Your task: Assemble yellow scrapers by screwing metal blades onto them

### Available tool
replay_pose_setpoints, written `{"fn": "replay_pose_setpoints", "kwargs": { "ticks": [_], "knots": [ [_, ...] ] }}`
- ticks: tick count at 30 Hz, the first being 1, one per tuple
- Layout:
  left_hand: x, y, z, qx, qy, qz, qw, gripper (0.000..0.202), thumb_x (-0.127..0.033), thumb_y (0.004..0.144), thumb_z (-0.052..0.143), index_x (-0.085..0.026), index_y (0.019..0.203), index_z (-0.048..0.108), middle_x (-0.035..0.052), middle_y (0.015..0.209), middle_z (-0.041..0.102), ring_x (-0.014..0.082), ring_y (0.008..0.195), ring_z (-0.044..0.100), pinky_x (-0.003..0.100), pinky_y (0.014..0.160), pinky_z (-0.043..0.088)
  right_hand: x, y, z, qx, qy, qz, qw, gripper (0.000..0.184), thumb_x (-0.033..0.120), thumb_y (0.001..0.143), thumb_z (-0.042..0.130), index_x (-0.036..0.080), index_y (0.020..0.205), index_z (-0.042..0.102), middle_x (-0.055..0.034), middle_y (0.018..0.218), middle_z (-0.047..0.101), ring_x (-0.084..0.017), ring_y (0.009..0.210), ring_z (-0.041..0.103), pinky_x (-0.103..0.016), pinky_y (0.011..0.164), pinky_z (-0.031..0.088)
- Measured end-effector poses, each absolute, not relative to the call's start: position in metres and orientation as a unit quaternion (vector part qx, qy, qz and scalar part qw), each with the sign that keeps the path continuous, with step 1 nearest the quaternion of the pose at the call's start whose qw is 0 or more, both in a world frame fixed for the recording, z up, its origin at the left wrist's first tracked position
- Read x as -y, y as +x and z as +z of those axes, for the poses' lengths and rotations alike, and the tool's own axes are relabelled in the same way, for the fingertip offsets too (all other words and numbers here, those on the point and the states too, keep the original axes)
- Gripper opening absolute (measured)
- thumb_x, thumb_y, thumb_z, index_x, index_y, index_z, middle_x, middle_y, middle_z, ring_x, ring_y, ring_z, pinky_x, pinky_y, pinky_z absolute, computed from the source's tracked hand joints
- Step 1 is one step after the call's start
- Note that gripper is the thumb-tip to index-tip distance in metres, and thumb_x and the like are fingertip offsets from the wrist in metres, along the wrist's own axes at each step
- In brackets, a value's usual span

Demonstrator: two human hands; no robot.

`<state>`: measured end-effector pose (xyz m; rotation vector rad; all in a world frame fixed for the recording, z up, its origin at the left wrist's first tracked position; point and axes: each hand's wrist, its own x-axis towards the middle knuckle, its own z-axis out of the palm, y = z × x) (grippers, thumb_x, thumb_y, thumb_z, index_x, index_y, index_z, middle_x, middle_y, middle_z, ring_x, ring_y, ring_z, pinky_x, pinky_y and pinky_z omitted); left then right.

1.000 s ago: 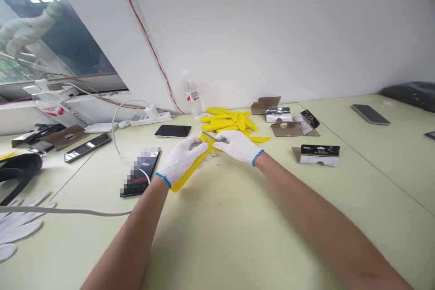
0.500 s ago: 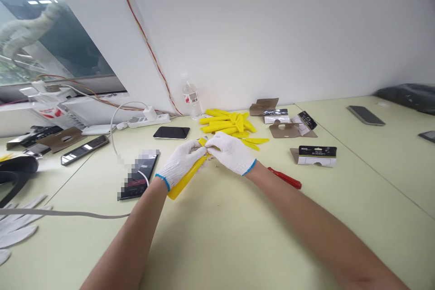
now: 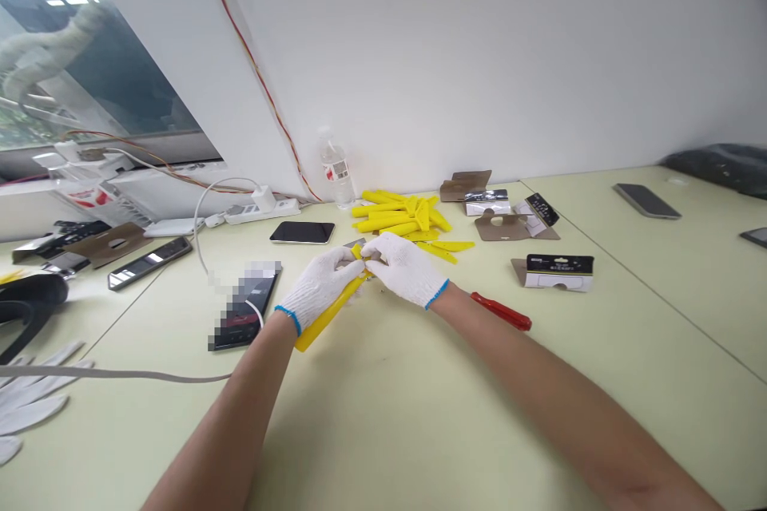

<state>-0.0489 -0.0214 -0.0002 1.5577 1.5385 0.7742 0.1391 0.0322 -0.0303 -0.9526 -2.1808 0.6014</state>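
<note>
**A:** Bench state?

**B:** A pale green desk (image 3: 383, 431), viewed from the head camera. Reference point for this entry: the heap of yellow plastic strips (image 3: 399, 213), near the wall.

**A:** What lies around the heap?

**B:** To its left are a water bottle (image 3: 335, 172), a white power strip (image 3: 260, 214) and a black phone (image 3: 303, 232). To its right are brown-and-white card backings (image 3: 515, 227), with a further printed card (image 3: 559, 273) nearer the wearer. Right of the heap and closer in, a red-handled tool (image 3: 501, 311) lies unheld.

**A:** Hands?

**B:** Both wear white knit gloves with blue cuffs and work just in front of the heap, not touching it. The left hand (image 3: 317, 287) is clenched around a yellow strip (image 3: 327, 318), whose lower end slants out past the palm toward the wearer. The right hand (image 3: 404, 270) meets it at the strip's upper end. Its fingers (image 3: 375, 251) are curled inward, but I cannot tell whether they grip the strip or only rest on it.

**A:** Smaller items?

**B:** A grey metal sliver (image 3: 353, 243) shows above the fingers at the strip's upper end. Any small bits beneath the hands are too small to identify.

**A:** Progress?

**B:** One strip is in hand and the bulk remains in the heap, too overlapped to count. I see no second stack.
</note>
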Motion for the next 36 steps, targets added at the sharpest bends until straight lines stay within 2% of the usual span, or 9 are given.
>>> {"fn": "replay_pose_setpoints", "kwargs": {
  "ticks": [5, 8, 14, 17, 21, 25, 30, 33, 36],
  "knots": [
    [0.019, -0.047, 0.004, -0.625, 0.618, 0.293, 0.377, 0.041, -0.059, 0.091, 0.063, -0.019, 0.093, 0.068, 0.0039, 0.085, 0.076, 0.02, 0.072, 0.071, 0.028, 0.062, 0.055, -0.031, 0.138, -0.032, 0.83, -0.374, 0.235, 0.34, 0.009, 0.014, 0.095, 0.065, 0.017, 0.099, 0.074, -0.0048, 0.099, 0.068, -0.019, 0.091, 0.059, -0.031, 0.086, 0.044],
    [0.019, -0.046, 0.005, -0.63, 0.626, 0.287, 0.36, 0.035, -0.053, 0.093, 0.061, -0.019, 0.095, 0.069, 0.0025, 0.084, 0.075, 0.0189, 0.07, 0.07, 0.027, 0.062, 0.053, -0.031, 0.136, -0.032, 0.825, -0.383, 0.228, 0.346, 0.012, 0.016, 0.098, 0.063, 0.017, 0.104, 0.074, -0.0061, 0.103, 0.068, -0.019, 0.097, 0.06, -0.032, 0.09, 0.044],
    [0.024, -0.046, 0.004, -0.625, 0.615, 0.321, 0.358, 0.029, -0.046, 0.088, 0.072, -0.02, 0.1, 0.072, 0.0034, 0.082, 0.074, 0.0213, 0.071, 0.07, 0.028, 0.057, 0.054, -0.032, 0.137, -0.032, 0.83, -0.385, 0.223, 0.337, 0.016, 0.025, 0.105, 0.061, 0.017, 0.113, 0.073, -0.0077, 0.112, 0.07, -0.021, 0.104, 0.064, -0.039, 0.098, 0.05],
    [0.028, -0.043, 0.008, -0.622, 0.614, 0.333, 0.354, 0.028, -0.043, 0.096, 0.071, -0.017, 0.106, 0.072, 0.0056, 0.097, 0.074, 0.0184, 0.081, 0.07, 0.029, 0.069, 0.06, -0.032, 0.14, -0.031, 0.833, -0.381, 0.229, 0.329, 0.03, 0.038, 0.106, 0.066, 0.017, 0.128, 0.069, -0.0102, 0.128, 0.068, -0.023, 0.111, 0.067, -0.044, 0.098, 0.058],
    [0.033, -0.036, 0.011, -0.624, 0.614, 0.33, 0.353, 0.033, -0.042, 0.103, 0.066, -0.014, 0.12, 0.069, 0.0082, 0.112, 0.071, 0.017, 0.092, 0.069, 0.034, 0.081, 0.063, -0.032, 0.144, -0.03, 0.833, -0.379, 0.239, 0.325, 0.037, 0.039, 0.106, 0.067, 0.019, 0.137, 0.066, -0.012, 0.138, 0.065, -0.025, 0.116, 0.068, -0.046, 0.098, 0.06],
    [0.03, -0.035, 0.01, -0.629, 0.613, 0.327, 0.349, 0.027, -0.041, 0.096, 0.072, -0.015, 0.104, 0.072, 0.0059, 0.093, 0.073, 0.018, 0.08, 0.07, 0.029, 0.066, 0.059, -0.032, 0.143, -0.032, 0.831, -0.379, 0.244, 0.326, 0.039, 0.039, 0.105, 0.068, 0.018, 0.138, 0.065, -0.0121, 0.137, 0.065, -0.025, 0.116, 0.068, -0.046, 0.098, 0.06],
    [0.021, -0.042, 0.013, -0.645, 0.604, 0.319, 0.342, 0.022, -0.04, 0.092, 0.066, -0.019, 0.087, 0.068, 0.0009, 0.075, 0.072, 0.0172, 0.063, 0.068, 0.026, 0.055, 0.051, -0.029, 0.137, -0.031, 0.823, -0.385, 0.236, 0.344, 0.028, 0.036, 0.105, 0.066, 0.016, 0.124, 0.069, -0.0095, 0.124, 0.069, -0.022, 0.108, 0.068, -0.043, 0.096, 0.058],
    [0.021, -0.043, 0.012, -0.639, 0.602, 0.321, 0.356, 0.021, -0.04, 0.091, 0.066, -0.019, 0.089, 0.067, 0.0011, 0.076, 0.073, 0.0176, 0.065, 0.069, 0.026, 0.055, 0.051, -0.029, 0.135, -0.029, 0.813, -0.391, 0.232, 0.364, 0.015, 0.025, 0.106, 0.059, 0.016, 0.103, 0.072, -0.0075, 0.109, 0.071, -0.02, 0.103, 0.064, -0.038, 0.097, 0.052],
    [0.023, -0.041, 0.007, -0.636, 0.601, 0.338, 0.344, 0.024, -0.042, 0.093, 0.071, -0.017, 0.094, 0.07, 0.0035, 0.087, 0.073, 0.017, 0.073, 0.069, 0.025, 0.059, 0.053, -0.031, 0.135, -0.028, 0.807, -0.392, 0.239, 0.371, 0.014, 0.02, 0.102, 0.059, 0.017, 0.098, 0.073, -0.0068, 0.105, 0.072, -0.02, 0.1, 0.063, -0.034, 0.093, 0.048]
  ]
}}
